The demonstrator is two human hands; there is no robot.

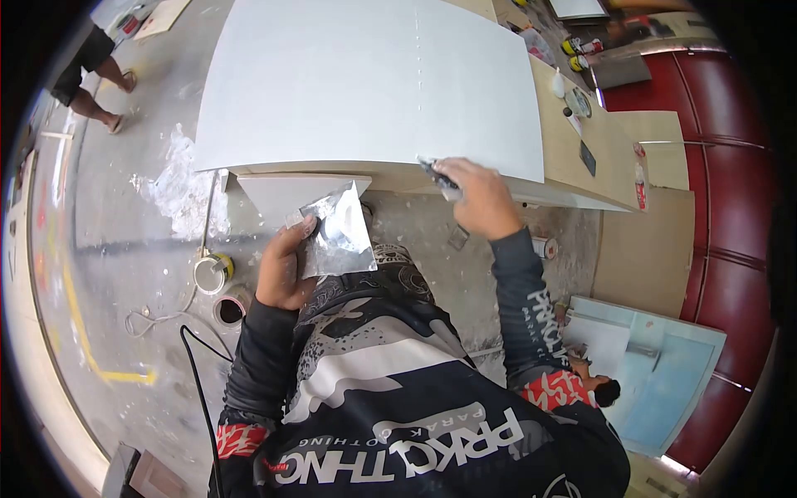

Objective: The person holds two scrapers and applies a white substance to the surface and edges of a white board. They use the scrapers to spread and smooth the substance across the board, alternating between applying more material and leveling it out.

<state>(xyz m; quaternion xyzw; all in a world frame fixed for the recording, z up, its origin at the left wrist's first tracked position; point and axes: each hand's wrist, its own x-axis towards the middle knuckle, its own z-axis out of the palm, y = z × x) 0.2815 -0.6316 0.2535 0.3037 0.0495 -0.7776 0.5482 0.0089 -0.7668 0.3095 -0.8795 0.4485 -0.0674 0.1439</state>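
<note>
My left hand (pixel 282 264) is closed on a shiny, smeared metal plate (pixel 342 236), with the thumb on its top face. My right hand (pixel 486 199) grips a small putty knife (pixel 437 177) with a dark upper part. The knife's tip is right at the near edge of a large white panel (pixel 357 83). A thin row of white filler spots (pixel 418 70) runs across this panel, away from me, in line with the knife.
Below on the left stand an open paint can (pixel 213 272) and a second can (pixel 231 309), beside a cable (pixel 158 317). A phone (pixel 588 158) lies on the wooden board at right. One person's legs (pixel 91 79) show at upper left; another person (pixel 599 388) is at lower right.
</note>
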